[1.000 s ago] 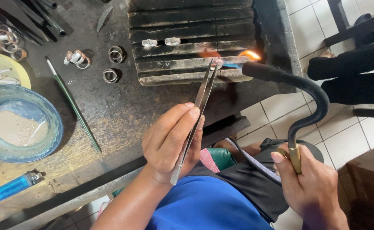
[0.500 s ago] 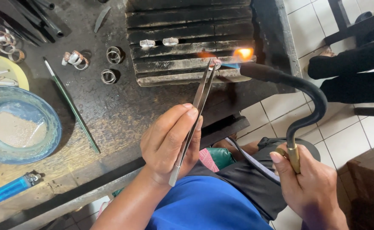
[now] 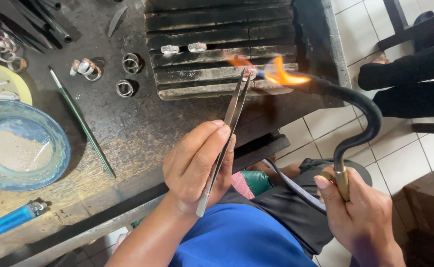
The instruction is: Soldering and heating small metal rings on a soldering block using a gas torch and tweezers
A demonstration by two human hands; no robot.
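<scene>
The left hand [image 3: 197, 165] is pinching long tweezers [image 3: 224, 141], whose tips are touching a small ring [image 3: 250, 74] on the charred block [image 3: 217, 34]. The right hand [image 3: 360, 217] is closed around the brass handle of the torch [image 3: 360, 116], at 4 o'clock from the block. The flame [image 3: 283, 75] is now bigger and brighter than half a second ago and is licking the ring directly, so the heating looks to be in its full stage. Two more rings [image 3: 183, 48] are waiting at 11 o'clock from the flame.
</scene>
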